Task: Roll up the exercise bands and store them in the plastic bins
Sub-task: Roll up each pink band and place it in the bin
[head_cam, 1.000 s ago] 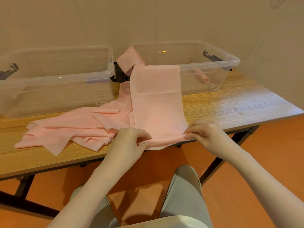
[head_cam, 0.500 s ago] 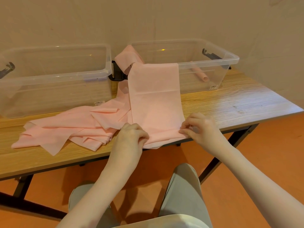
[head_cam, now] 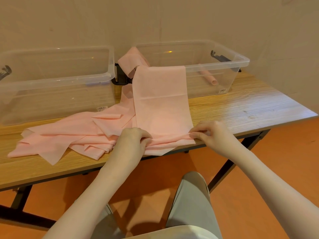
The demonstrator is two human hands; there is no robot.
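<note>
A long pink exercise band (head_cam: 160,100) hangs from the rim of the right clear bin (head_cam: 229,73) and lies flat down to the table's front edge. My left hand (head_cam: 133,142) pinches the band's near left corner, and my right hand (head_cam: 212,135) pinches its near right corner, with a small fold turned over between them. More pink bands (head_cam: 65,135) lie in a loose pile to the left. One rolled pink band (head_cam: 208,77) rests inside the right bin. The left clear bin (head_cam: 57,83) holds nothing I can see.
Both bins stand at the back of the wooden table (head_cam: 241,107) against the wall. Black latches (head_cam: 120,76) sit between the bins. Bare wood lies to the right of the band. My knees (head_cam: 191,195) are below the table edge over an orange floor.
Both hands have moved a little away from me along the band's near end, turning its edge over into a first small fold. The pile and bins have not moved.
</note>
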